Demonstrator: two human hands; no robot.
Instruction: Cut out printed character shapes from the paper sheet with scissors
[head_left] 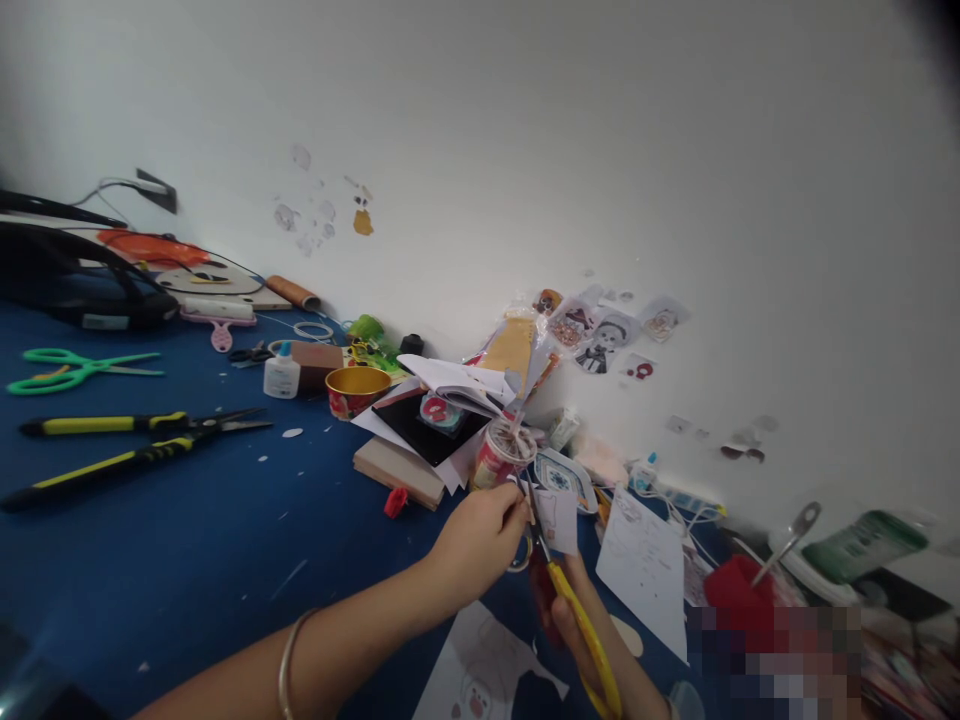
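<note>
My right hand (574,610) grips a pair of scissors (589,635) with yellow and dark red handles, their blades pointing up and away from me. Against the blades is a small piece of white paper (559,520) with a drawing on it. My left hand (480,530) is closed in a pinch at the paper's left side, close to the blades; its fingertips partly hide what they hold. Below both hands lies a larger drawing sheet (484,665) with a cut edge. Another sketched sheet (645,570) is to the right of my right hand.
Green scissors (82,370) and long yellow-black pliers (150,440) lie on the blue table at left. A glue bottle (282,372), a gold-lined bowl (358,390), stacked papers (457,385), a lidded cup (504,452) and a patterned dish (562,478) stand along the wall.
</note>
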